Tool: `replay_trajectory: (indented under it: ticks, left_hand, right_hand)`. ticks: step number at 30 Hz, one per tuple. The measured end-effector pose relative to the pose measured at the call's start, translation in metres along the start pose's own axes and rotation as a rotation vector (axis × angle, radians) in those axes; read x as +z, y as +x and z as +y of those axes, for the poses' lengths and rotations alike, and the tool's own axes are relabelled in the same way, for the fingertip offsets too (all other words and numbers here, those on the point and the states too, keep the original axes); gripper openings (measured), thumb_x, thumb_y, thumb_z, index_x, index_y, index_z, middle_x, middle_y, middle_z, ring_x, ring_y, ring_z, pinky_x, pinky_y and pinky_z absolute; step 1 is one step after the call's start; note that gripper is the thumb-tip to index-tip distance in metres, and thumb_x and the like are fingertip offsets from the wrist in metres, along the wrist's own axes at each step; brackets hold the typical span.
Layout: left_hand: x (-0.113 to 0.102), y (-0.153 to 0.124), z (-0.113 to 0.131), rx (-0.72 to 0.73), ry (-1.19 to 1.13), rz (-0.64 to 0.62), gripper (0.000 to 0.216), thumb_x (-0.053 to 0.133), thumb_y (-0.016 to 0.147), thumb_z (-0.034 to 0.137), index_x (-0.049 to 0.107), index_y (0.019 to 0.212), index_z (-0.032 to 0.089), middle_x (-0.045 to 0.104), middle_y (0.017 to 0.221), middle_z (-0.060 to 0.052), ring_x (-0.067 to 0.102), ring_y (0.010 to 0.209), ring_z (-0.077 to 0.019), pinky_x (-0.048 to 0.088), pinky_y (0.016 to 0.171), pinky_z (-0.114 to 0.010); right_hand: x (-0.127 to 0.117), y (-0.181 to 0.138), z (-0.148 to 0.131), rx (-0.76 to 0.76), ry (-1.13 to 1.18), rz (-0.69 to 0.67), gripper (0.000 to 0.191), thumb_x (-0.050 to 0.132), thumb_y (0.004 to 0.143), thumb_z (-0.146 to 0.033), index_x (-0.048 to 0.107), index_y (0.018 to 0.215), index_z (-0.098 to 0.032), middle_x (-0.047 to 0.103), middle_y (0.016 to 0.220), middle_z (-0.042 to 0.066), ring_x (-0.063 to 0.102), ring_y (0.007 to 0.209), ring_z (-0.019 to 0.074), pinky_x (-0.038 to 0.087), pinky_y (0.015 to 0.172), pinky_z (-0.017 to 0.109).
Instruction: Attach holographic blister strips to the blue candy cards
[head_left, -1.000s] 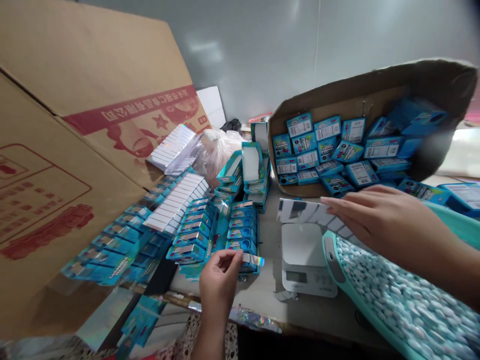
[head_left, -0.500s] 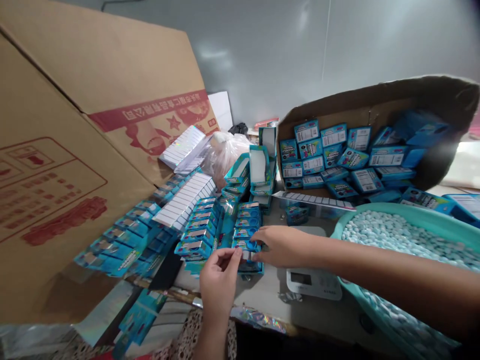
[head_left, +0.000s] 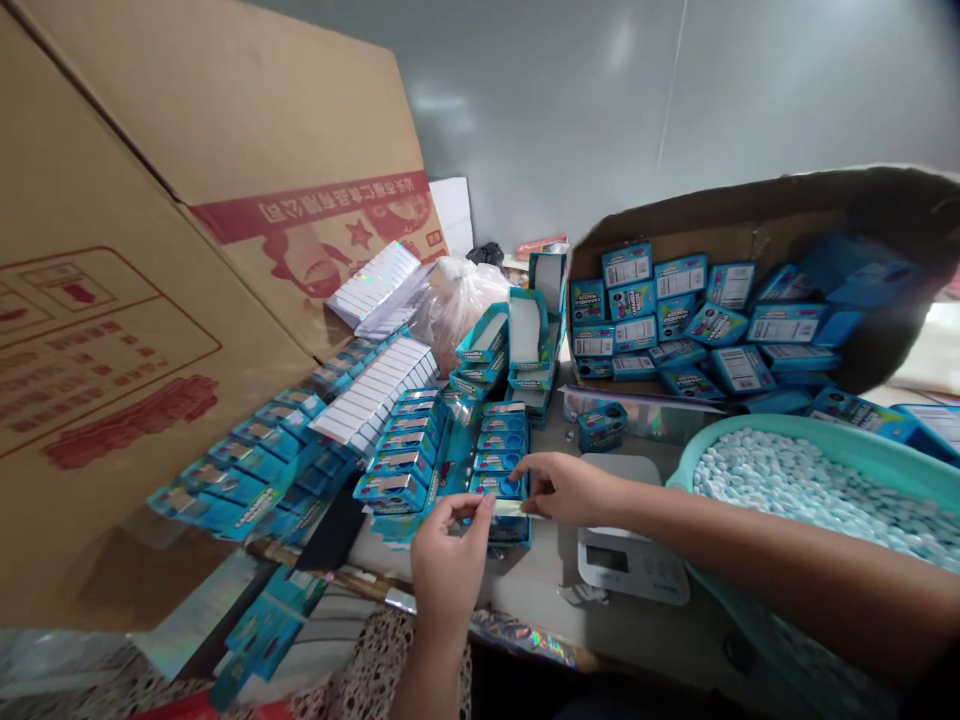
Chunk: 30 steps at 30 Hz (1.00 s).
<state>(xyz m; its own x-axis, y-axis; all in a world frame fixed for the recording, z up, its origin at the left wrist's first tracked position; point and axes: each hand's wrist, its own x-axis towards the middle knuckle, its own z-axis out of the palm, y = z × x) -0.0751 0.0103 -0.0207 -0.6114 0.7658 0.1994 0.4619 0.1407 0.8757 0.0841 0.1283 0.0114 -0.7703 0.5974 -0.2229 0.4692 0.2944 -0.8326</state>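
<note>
Pills [head_left: 810, 490] fill teal basin [head_left: 757, 428]; carton [head_left: 750, 215] holds blue boxes [head_left: 660, 320]

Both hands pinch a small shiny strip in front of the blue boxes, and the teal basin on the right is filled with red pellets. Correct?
Not quite. The head view shows the teal basin holding pale blue-white pellets, not red. The left hand and right hand do pinch the shiny strip.

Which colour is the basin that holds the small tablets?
Teal green, seen in the head view: the basin, with pale blue-white tablets inside.
</note>
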Motion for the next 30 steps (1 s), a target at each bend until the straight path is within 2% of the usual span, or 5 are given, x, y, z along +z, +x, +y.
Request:
replay_trajectory:
  ticks: [3, 18, 25, 28, 30]
  left_hand:
    - [0.001, 0.002, -0.005, 0.023, 0.044, 0.002, 0.033, 0.071, 0.078, 0.054, 0.072, 0.076, 0.021, 0.073, 0.077, -0.003, 0.068, 0.074, -0.0198, 0.052, 0.07, -0.028]
    - [0.007, 0.005, -0.025, -0.03, 0.1, -0.054, 0.036, 0.068, 0.078, 0.057, 0.07, 0.085, 0.022, 0.073, 0.087, -0.005, 0.069, 0.084, -0.0247, 0.052, 0.078, -0.036]
    - [0.003, 0.015, -0.037, 0.035, 0.095, -0.031, 0.071, 0.072, 0.071, 0.059, 0.059, 0.127, 0.018, 0.064, 0.111, -0.011, 0.061, 0.07, -0.0189, 0.055, 0.072, -0.038]
    - [0.0, 0.022, -0.042, 0.004, 0.105, -0.081, 0.072, 0.072, 0.068, 0.063, 0.062, 0.122, 0.017, 0.065, 0.108, -0.011, 0.059, 0.068, -0.019, 0.054, 0.069, -0.037]
    - [0.0, 0.024, -0.043, 0.002, 0.109, -0.108, 0.069, 0.072, 0.067, 0.065, 0.065, 0.117, 0.017, 0.066, 0.108, -0.011, 0.058, 0.067, -0.019, 0.054, 0.069, -0.037]
  right_hand:
    - [0.006, 0.004, 0.011, 0.015, 0.017, 0.017, 0.065, 0.071, 0.083, -0.014, 0.047, 0.143, -0.011, 0.062, 0.075, -0.003, 0.054, 0.066, 0.0137, 0.036, 0.055, 0.024]
    - [0.019, 0.013, 0.028, -0.014, 0.089, -0.064, 0.065, 0.069, 0.082, -0.013, 0.043, 0.141, -0.02, 0.062, 0.079, -0.005, 0.054, 0.068, 0.0138, 0.038, 0.058, 0.023]
    - [0.025, 0.021, 0.041, -0.092, 0.131, -0.112, 0.079, 0.064, 0.083, -0.01, 0.027, 0.153, -0.018, 0.062, 0.081, -0.003, 0.055, 0.067, 0.0135, 0.04, 0.056, 0.021]
    - [0.025, 0.02, 0.038, -0.097, -0.005, -0.129, 0.088, 0.069, 0.083, -0.017, 0.019, 0.156, -0.02, 0.068, 0.088, 0.0, 0.062, 0.074, 0.0163, 0.043, 0.059, 0.022]
    - [0.027, 0.019, 0.035, -0.086, -0.282, -0.15, 0.105, 0.077, 0.079, -0.028, 0.009, 0.159, -0.019, 0.071, 0.09, 0.005, 0.067, 0.079, 0.0227, 0.044, 0.061, 0.025]
